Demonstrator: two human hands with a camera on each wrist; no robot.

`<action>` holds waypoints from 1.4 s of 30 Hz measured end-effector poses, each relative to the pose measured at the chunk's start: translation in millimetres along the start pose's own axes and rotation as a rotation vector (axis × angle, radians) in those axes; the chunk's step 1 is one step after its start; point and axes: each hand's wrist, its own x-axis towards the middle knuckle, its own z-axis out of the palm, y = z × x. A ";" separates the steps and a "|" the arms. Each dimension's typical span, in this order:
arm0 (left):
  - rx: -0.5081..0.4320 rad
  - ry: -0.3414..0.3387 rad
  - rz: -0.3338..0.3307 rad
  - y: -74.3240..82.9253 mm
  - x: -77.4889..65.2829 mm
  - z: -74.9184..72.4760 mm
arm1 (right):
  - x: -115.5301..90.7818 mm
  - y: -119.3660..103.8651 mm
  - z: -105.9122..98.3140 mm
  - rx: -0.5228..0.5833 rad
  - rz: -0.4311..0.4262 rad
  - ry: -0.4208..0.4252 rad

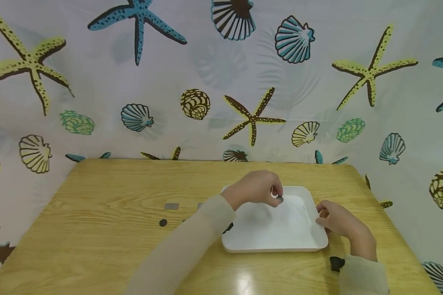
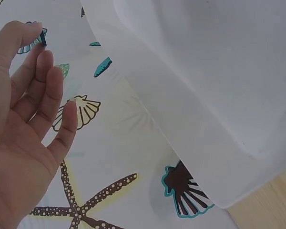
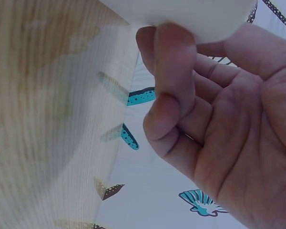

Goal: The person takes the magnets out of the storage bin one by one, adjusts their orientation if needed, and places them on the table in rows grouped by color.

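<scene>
My left hand (image 1: 256,188) reaches over a white tray (image 1: 273,241) and pinches a small dark disc (image 1: 279,199) between thumb and forefinger, above the tray's floor. Seen edge-on in the left wrist view, the disc (image 2: 43,39) looks thin, and the other fingers are loosely bent. At the tray's right side, my right hand (image 1: 339,219) grips the rim, fingers curled beneath it. The right wrist view shows the fingertips against the underside of the tray (image 3: 195,14).
Left of the tray, a grey rectangular plate (image 1: 171,206) and another dark disc (image 1: 163,222) lie on the wooden table (image 1: 96,237). A second grey plate (image 1: 200,205) is partly hidden by the left sleeve (image 1: 192,241). A cloth with shells and starfish (image 1: 162,82) hangs behind.
</scene>
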 end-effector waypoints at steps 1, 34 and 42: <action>0.003 0.003 -0.003 -0.6 -1.0 -0.9 | -0.3 -0.1 0.1 0.002 -0.001 0.000; 0.059 0.125 -0.016 -28.2 -59.4 -36.8 | -1.6 1.1 -2.1 -0.007 -0.027 -0.020; 0.050 0.168 -0.025 -37.6 -76.4 -41.9 | -0.2 1.7 0.2 -0.010 -0.028 -0.015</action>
